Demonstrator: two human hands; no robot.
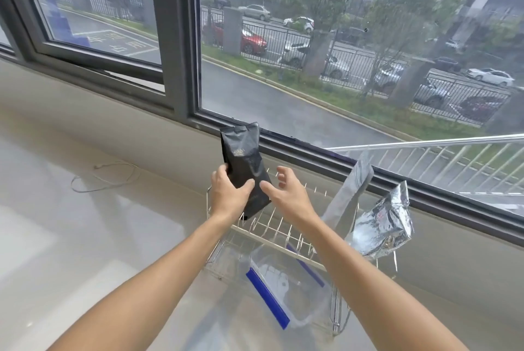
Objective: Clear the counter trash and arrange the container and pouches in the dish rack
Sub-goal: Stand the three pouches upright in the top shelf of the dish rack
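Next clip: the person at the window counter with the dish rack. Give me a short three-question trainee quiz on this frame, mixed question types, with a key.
1. True or false: the left hand grips the black pouch.
2. Multiple choice: the clear container with blue clips lies (A) in the near end of the dish rack, (B) on the window sill, (C) in the right hand.
3. Fill in: the crinkled silver pouch leans at the rack's ____ end, as the person sees it.

Key: 1 true. 2 A. 3 right. The right hand is open beside the black pouch, its fingers holding nothing.
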